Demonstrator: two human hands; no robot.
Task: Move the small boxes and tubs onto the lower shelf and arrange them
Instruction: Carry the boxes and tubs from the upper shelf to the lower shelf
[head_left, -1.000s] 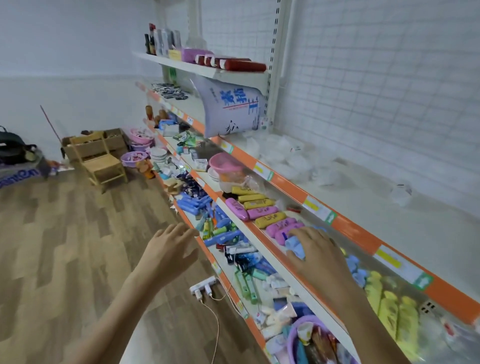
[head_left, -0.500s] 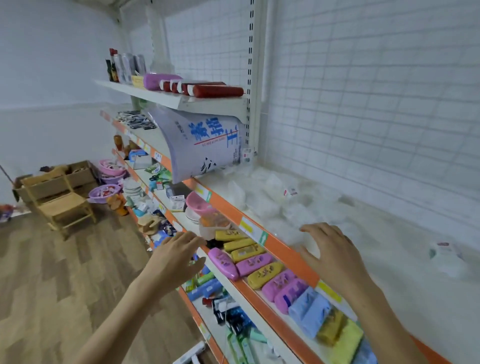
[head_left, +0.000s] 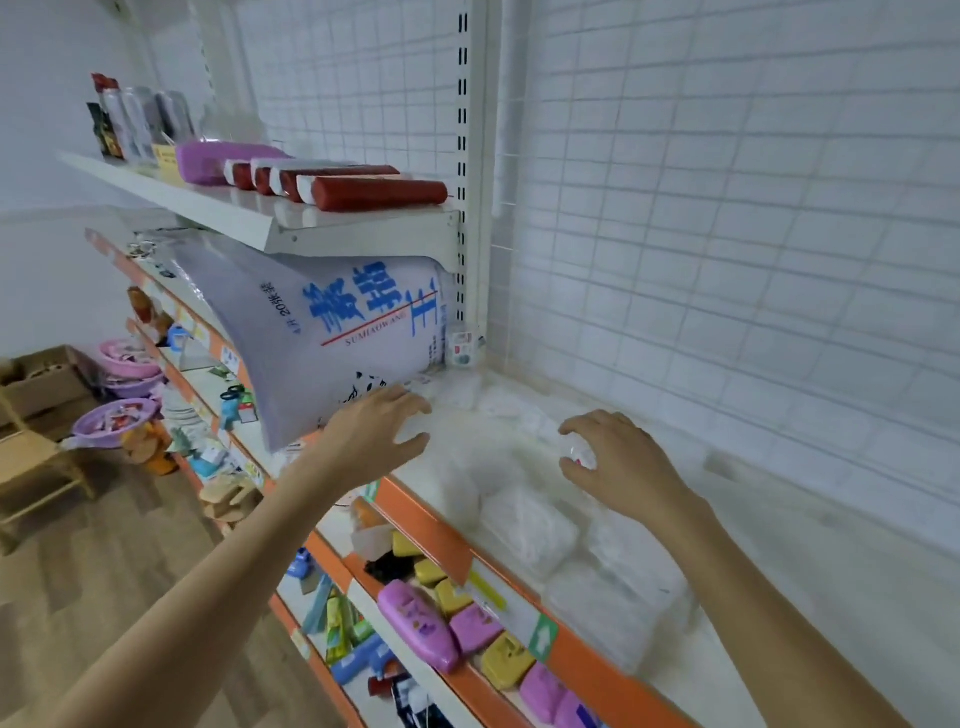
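left hand (head_left: 374, 434) spread open over shelf (head_left: 779, 545); right hand (head_left: 621, 462) seemingly grips a clear tub (head_left: 577, 453).

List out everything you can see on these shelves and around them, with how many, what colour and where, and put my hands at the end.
clear tubs: several, count unclear, translucent white, on the orange-edged shelf
big bag: one, pale lilac with blue print, tilted under the top shelf
red tubes: about four, red with white caps, lying on the top shelf
purple case: one, on the top shelf left of the tubes
soap bars: several, pink and yellow, on the shelf below
basins: a few, pink and purple, far left
wooden chair: one, on the floor, left
left hand: open, at the bag's lower edge
right hand: curled round a small clear tub
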